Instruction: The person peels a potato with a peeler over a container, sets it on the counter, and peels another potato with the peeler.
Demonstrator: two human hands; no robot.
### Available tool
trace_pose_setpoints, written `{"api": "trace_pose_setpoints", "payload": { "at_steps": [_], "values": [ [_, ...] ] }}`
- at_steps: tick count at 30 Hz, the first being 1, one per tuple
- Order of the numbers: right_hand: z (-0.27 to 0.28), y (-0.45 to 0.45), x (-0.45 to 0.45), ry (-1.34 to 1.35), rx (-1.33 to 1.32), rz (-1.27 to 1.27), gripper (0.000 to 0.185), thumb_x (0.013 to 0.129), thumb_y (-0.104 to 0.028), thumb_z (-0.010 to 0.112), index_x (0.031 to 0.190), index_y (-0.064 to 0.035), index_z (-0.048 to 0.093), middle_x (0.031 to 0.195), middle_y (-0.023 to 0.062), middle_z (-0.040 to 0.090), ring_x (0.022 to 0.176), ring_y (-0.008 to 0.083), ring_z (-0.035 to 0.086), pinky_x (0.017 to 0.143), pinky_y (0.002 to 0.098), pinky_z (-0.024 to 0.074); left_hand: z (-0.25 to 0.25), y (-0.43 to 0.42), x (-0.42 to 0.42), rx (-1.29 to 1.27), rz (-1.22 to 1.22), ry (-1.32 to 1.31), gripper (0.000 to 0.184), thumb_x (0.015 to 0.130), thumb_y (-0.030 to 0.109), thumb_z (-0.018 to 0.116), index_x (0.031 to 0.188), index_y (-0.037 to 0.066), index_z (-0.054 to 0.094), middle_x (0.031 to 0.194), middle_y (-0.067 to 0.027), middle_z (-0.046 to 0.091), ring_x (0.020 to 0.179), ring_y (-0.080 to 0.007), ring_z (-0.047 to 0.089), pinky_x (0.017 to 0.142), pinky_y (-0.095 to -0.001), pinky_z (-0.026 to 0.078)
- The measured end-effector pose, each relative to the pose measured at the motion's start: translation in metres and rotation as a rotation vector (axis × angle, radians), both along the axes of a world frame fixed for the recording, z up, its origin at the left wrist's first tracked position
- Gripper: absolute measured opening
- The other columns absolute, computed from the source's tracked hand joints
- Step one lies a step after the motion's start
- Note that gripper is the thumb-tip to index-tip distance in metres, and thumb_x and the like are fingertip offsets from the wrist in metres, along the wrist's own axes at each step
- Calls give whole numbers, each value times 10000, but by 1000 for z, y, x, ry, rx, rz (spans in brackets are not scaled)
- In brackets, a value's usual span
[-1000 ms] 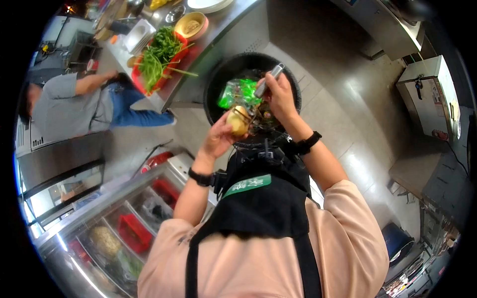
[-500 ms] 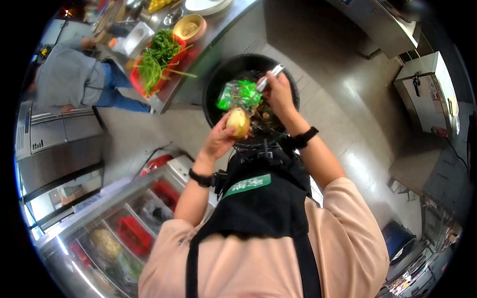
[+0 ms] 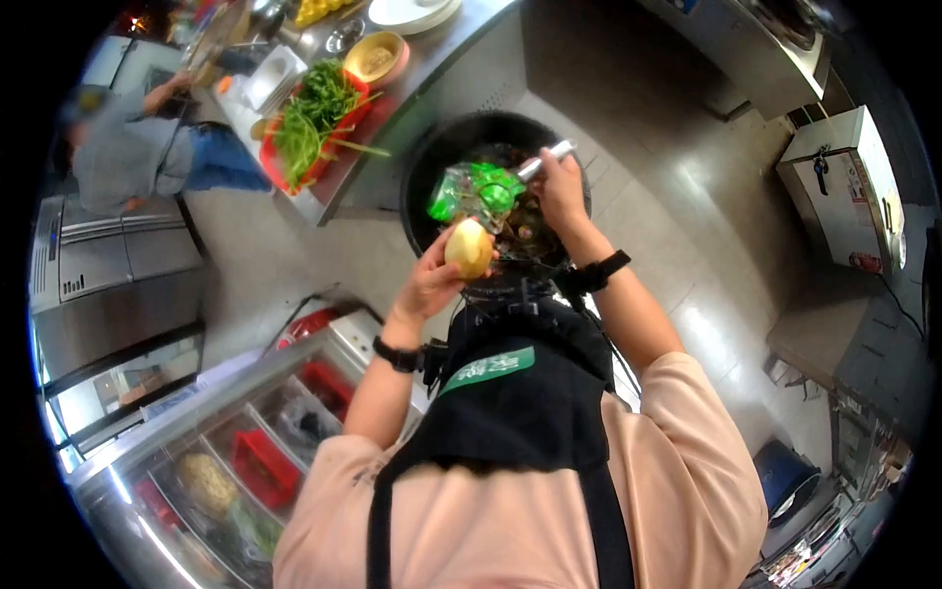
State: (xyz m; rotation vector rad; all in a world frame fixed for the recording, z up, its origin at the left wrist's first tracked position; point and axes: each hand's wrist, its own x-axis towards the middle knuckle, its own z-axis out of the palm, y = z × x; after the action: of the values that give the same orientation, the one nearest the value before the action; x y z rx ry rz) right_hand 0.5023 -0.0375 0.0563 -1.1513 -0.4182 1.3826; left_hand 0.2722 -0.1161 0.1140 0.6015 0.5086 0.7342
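My left hand (image 3: 429,280) is closed around a potato (image 3: 468,248), whose pale, peeled face is turned up while brownish skin shows lower down. Across from it, my right hand (image 3: 561,191) grips the silver handle of a peeler (image 3: 546,161); its working end is hard to make out and sits apart from the potato. Both hands are over a round black bin (image 3: 420,147). Inside the bin lie a green and clear plastic bag (image 3: 481,189) and dark scraps.
On the steel counter (image 3: 432,74) at upper left stand a red basket of leafy greens (image 3: 314,118), a yellow bowl (image 3: 376,57) and white plates (image 3: 412,14). A glass-topped cabinet (image 3: 226,432) is at lower left. Another person (image 3: 128,152) stands beyond the counter.
My right hand and the peeler have shifted slightly right and down, away from the potato. The potato has turned, showing more of its pale face. The other person has moved left, one arm reaching to the counter.
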Motion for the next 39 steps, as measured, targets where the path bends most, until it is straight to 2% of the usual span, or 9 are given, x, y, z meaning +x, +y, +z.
{"api": "trace_pose_setpoints", "payload": {
  "at_steps": [3,7,12,16,20,25,31,34,39],
  "values": [
    [4,-2,8,117,79,-16,165,1009,-200,452,909,-69,471,743,58,632,531,92,512,482,219,412,-4,0,-2,-8,30,-16,718,847,192,717,1442,76,333,1363,-201,464,1231,-336,508,967,-395,496],
    [45,-13,-9,198,189,61,143,1005,-223,487,985,-88,447,830,52,635,671,93,578,586,225,462,0,1,1,-72,75,-18,698,870,181,690,1446,117,302,1317,-161,498,1243,-339,504,999,-424,491],
    [66,-22,-18,63,362,141,145,998,-211,485,1044,-77,457,819,42,621,624,56,511,519,180,373,0,5,2,-85,50,45,693,863,210,703,1422,110,306,1294,-128,517,1160,-326,571,963,-418,520],
    [67,-22,-20,25,399,172,141,992,-200,489,1033,-68,461,803,48,625,607,59,509,515,187,374,-3,5,3,-65,48,141,683,854,236,715,1400,104,326,1263,-121,537,1099,-316,608,919,-413,546],
    [44,-3,2,-224,337,4,119,990,-163,499,1010,-57,447,797,64,623,624,100,562,553,224,447,-5,2,2,-69,58,147,674,853,236,716,1390,94,334,1249,-131,543,1093,-316,610,906,-413,552],
    [47,-9,8,40,329,29,180,1005,-266,496,1029,-95,443,823,52,637,609,73,536,530,197,388,-2,6,3,-109,74,47,659,875,239,690,1398,60,331,1256,-157,538,1106,-330,604,913,-392,555],
    [44,-18,-14,209,321,153,166,1001,-244,501,1033,-91,447,815,47,634,620,79,549,534,206,419,5,6,6,-127,31,1,661,900,272,657,1420,48,316,1290,-183,518,1110,-332,600,920,-382,553],
    [29,-5,1,-45,282,1,163,1003,-228,493,1018,-74,443,819,59,634,658,112,586,602,251,485,1,4,2,-133,39,-53,653,900,270,659,1411,37,326,1292,-193,514,1094,-335,607,913,-382,556],
    [34,-6,3,146,252,24,171,1003,-239,499,1017,-77,446,847,61,635,709,108,599,593,242,482,9,4,2,-117,56,-47,669,889,276,673,1404,21,332,1292,-207,509,1082,-338,610,902,-380,561]
  ]
}}
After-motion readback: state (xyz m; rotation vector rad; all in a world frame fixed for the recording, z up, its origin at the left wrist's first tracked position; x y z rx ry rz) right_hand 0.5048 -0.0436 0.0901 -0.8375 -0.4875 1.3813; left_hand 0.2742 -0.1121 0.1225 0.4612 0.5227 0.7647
